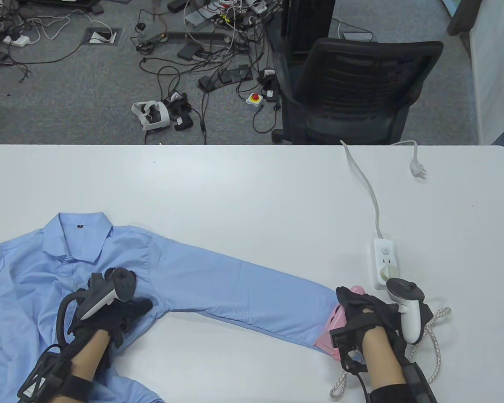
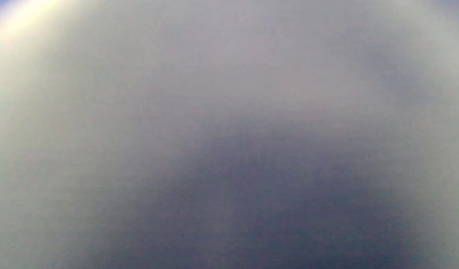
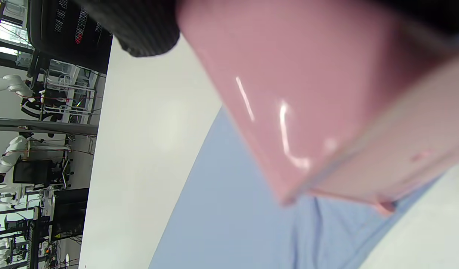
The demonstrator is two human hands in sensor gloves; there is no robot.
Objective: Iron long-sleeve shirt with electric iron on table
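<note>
A light blue long-sleeve shirt (image 1: 109, 268) lies on the white table (image 1: 252, 184), collar at the far side, one sleeve (image 1: 252, 289) stretched out to the right. My left hand (image 1: 122, 310) rests flat on the shirt near the armpit. My right hand (image 1: 361, 310) grips a pink electric iron (image 1: 334, 323) that sits on the cuff end of the sleeve. In the right wrist view the pink iron (image 3: 307, 104) fills the frame over the blue sleeve (image 3: 229, 224). The left wrist view is a grey blur.
A white power strip (image 1: 385, 262) lies just beyond my right hand, its cable (image 1: 367, 184) running to the table's far edge. A loose plug (image 1: 418, 170) lies at the far right. The iron's braided cord (image 1: 434, 348) loops by my right wrist. A black chair (image 1: 357, 88) stands behind the table.
</note>
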